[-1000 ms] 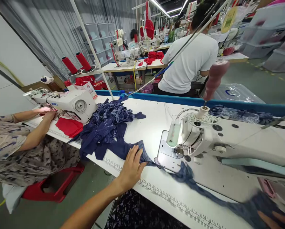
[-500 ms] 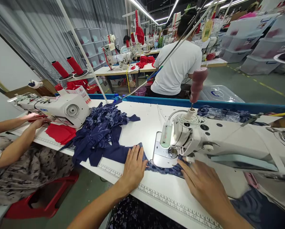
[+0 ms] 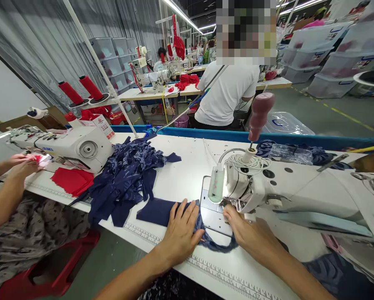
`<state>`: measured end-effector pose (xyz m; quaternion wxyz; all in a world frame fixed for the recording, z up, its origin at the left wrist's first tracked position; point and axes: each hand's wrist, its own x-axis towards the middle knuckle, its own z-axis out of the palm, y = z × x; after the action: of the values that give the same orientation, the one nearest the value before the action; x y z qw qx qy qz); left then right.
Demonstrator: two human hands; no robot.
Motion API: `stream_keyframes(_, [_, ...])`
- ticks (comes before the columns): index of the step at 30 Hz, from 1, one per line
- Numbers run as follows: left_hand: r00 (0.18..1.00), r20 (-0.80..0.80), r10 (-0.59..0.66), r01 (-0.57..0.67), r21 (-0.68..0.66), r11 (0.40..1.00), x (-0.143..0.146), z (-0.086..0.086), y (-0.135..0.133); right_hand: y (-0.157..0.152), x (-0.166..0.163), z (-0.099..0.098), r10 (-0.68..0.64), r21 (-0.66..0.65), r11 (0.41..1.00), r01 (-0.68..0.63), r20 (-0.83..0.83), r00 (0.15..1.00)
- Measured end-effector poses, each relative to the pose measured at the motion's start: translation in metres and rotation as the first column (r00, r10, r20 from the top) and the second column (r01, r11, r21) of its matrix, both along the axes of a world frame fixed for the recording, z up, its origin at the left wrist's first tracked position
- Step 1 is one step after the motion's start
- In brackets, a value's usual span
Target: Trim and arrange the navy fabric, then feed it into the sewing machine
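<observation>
Navy fabric lies flat under the left hand, whose spread fingers press it to the table. Its lace edge curves rightward to the right hand, fingertips down at the sewing machine foot; that grip is hard to make out. More navy pieces lie left of the hands.
</observation>
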<state>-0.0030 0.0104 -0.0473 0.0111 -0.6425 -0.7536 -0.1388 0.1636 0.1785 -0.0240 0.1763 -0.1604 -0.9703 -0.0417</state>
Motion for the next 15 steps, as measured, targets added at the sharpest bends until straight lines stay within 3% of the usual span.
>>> stream_keyframes(6, [0.974, 0.082, -0.212, 0.215, -0.035, 0.976, 0.012, 0.006, 0.029, -0.01, 0.025, -0.004, 0.069, 0.053, 0.997, -0.059, -0.197, 0.978])
stream_keyframes(15, [0.973, 0.046, -0.224, 0.225, -0.015, 0.974, 0.016, 0.01, 0.043, -0.008, 0.024, -0.008, 0.061, 0.077, 0.996, -0.04, -0.29, 0.955])
